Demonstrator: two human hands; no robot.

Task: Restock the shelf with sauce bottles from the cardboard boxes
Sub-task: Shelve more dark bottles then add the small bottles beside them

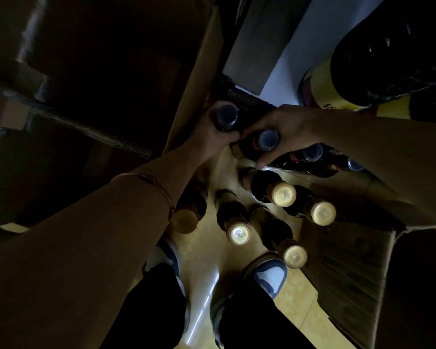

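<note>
Bottles with dark caps are held, one per hand: left hand (212,133) is wrapped round the neck of the dark-cap bottle (226,117) at 12 o'clock, right hand (285,129) fingers are curled over the second bottle (268,139) just beside. Gold-cap bottles (239,231) stand on the floor at 6 o'clock, cardboard box (350,260) at 4 o'clock. Each should be lifted straight up w/ firm neck grip, kept apart so glass is not knocked.

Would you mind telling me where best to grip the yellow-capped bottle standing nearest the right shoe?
Probably the neck just under the cap of that yellow-capped bottle, coming straight down from above. It stands upright on the floor with its cap up, and a neighbouring bottle and the cardboard box crowd its sides.
</note>
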